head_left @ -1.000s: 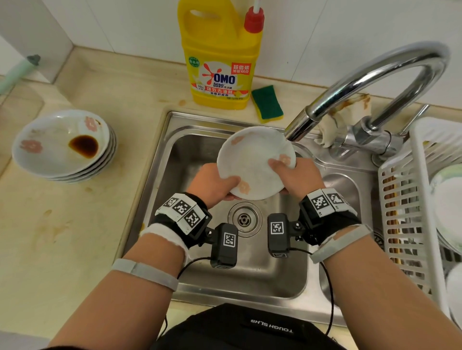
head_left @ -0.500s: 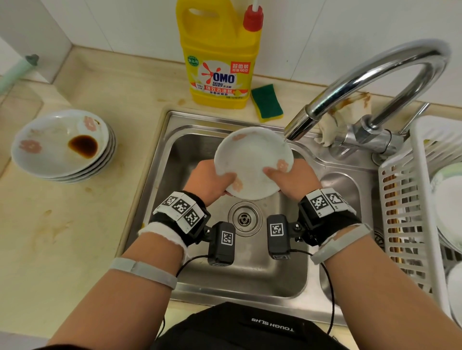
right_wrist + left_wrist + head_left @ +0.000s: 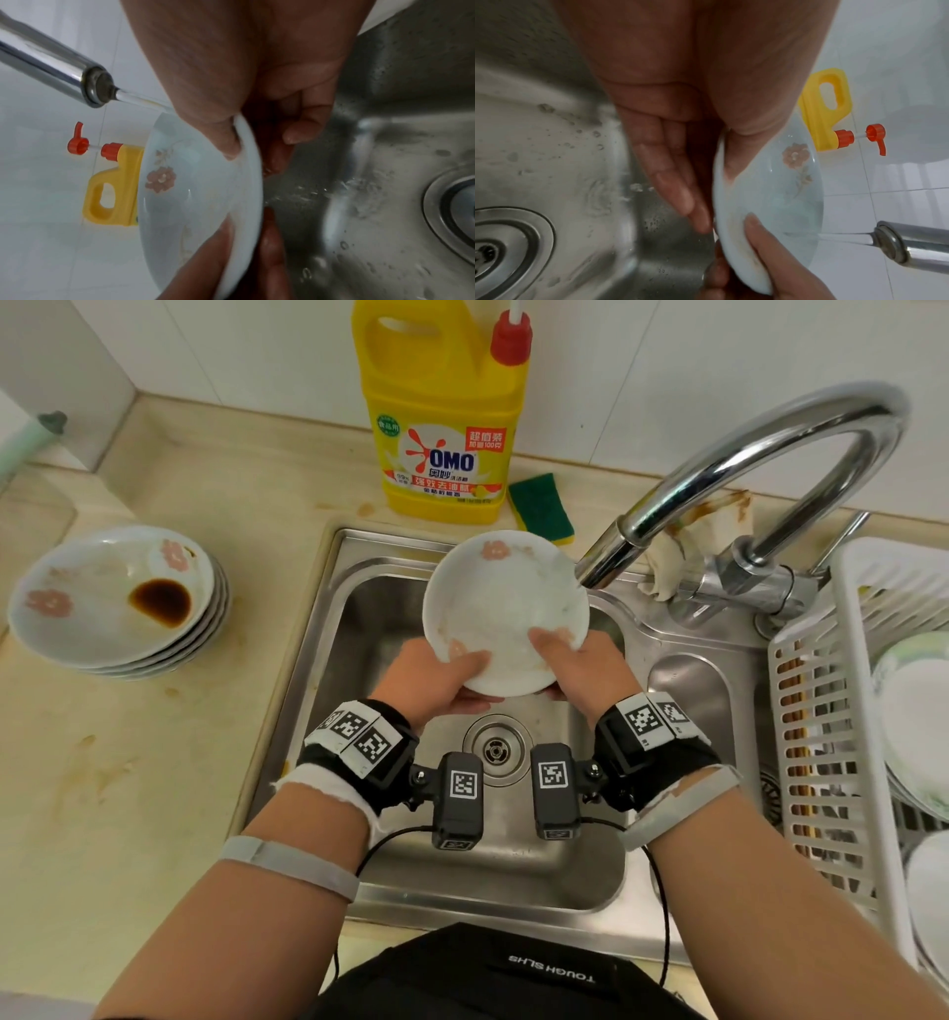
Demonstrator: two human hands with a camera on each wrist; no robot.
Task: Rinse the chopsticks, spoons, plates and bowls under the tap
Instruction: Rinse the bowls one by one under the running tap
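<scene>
Plate (image 3: 506, 613) with a pink flower on it is held up over the sink (image 3: 328, 629), tipped so its inside faces the tap (image 3: 606, 559), and a thin stream of water (image 3: 138, 101) hits its top edge. The left hand (image 3: 436, 677) grips the lower left rim, thumb inside and fingers behind. The right hand (image 3: 580, 667) grips the lower right rim the same way. A faint brown smear still shows near the bottom rim, so I think the rinse is not done. To do it well, turn the plate slowly so water runs over every part, rub the smear with a thumb, and keep both hands tight because a wet plate is slippery. More dirty plates (image 3: 118, 603) wait on the counter (image 3: 128, 788), to the left of the sink.
</scene>
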